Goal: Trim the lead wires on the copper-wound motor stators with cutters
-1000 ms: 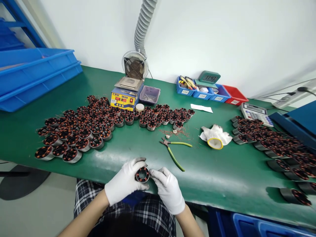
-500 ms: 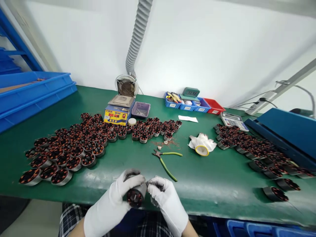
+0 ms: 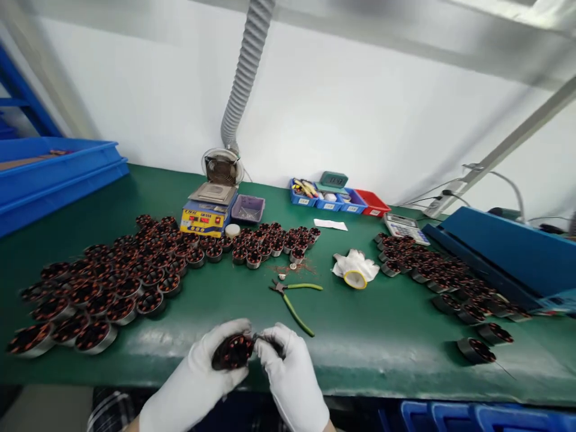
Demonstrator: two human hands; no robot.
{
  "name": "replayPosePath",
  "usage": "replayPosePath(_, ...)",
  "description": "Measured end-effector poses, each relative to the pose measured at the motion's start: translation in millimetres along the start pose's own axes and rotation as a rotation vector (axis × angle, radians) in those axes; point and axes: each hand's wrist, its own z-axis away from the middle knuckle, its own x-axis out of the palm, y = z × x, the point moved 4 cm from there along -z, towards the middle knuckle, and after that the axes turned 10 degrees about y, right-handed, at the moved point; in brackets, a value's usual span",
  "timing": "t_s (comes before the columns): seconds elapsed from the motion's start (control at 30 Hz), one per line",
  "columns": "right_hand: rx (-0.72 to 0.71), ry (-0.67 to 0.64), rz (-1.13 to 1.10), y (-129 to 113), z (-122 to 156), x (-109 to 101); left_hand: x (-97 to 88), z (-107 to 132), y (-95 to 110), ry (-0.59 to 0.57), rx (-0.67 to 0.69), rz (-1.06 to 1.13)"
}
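My left hand [image 3: 202, 369], in a white glove, is wrapped round a wire-wound motor stator [image 3: 234, 351] above the front of the bench. The stator is tilted so that its dark inside with orange-brown windings faces me. At its right side my gloved right hand [image 3: 290, 369] is closed in a pinch. What sits between those fingertips is too small to make out. Beyond the hands lies a pair of green-handled cutters [image 3: 294, 312], jaws apart. A spare white glove [image 3: 353, 264] rests to their right.
Several stators [image 3: 105, 303] crowd the green bench [image 3: 202, 315] at left and centre, and more stators [image 3: 420, 259] stand at right. A yellow-fronted solder pot [image 3: 204, 219], purple tray [image 3: 249, 210], small bins [image 3: 330, 204], calculator [image 3: 405, 228] and blue machine [image 3: 504, 252] stand behind.
The stator has turned in my left hand, so more of its wound inside faces me. My right hand stays pinched beside it. The whole view has shifted slightly.
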Motion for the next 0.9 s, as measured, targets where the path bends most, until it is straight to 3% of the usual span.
replayPosePath(0.07, -0.03, 0.021, 0.008, -2.0, 1.0, 0.3, -4.6, -0.3, 11.5, 0.033, 0.024, 0.07)
replayPosePath(0.17, 0.071, -0.066, -0.087, 1.2, 2.0, 4.7, -13.1, 0.0, 21.9, 0.102, 0.17, 0.004)
replayPosePath(0.27, 0.133, -0.121, -0.136, 5.1, 4.0, 8.5, -12.1, -0.3, 15.7, -0.029, 0.101, -0.061)
replayPosePath(0.37, 0.004, -0.014, -0.016, 7.1, 6.7, 7.5, -5.9, -0.4, 8.4, -0.197, -0.045, 0.029)
replayPosePath(0.43, 0.002, 0.033, 0.017, 13.0, 8.4, 8.4, -1.2, 0.3, 6.9, -0.209, 0.014, 0.055)
replayPosePath(0.5, 0.181, -0.048, -0.077, 26.6, 8.9, 14.3, 3.6, 3.0, 2.3, -0.127, 0.155, -0.048)
replayPosePath(0.57, 0.462, -0.217, -0.252, 43.2, 9.9, 24.5, 9.5, 7.3, -6.3, -0.027, 0.293, -0.223)
replayPosePath(0.63, 0.669, -0.385, -0.369, 55.3, 9.6, 34.2, 16.3, 9.6, -17.2, -0.007, 0.337, -0.342)
replayPosePath(0.67, 0.703, -0.444, -0.361, 59.2, 7.6, 37.4, 19.0, 9.0, -22.3, -0.03, 0.323, -0.364)
replayPosePath(0.73, 0.58, -0.497, -0.203, 61.5, -1.7, 39.8, 21.1, 4.4, -31.1, -0.098, 0.222, -0.375)
replayPosePath(0.9, -0.306, -0.609, 0.479, 41.0, -25.7, 31.4, 14.8, -8.9, -39.7, -0.248, 0.093, -0.336)
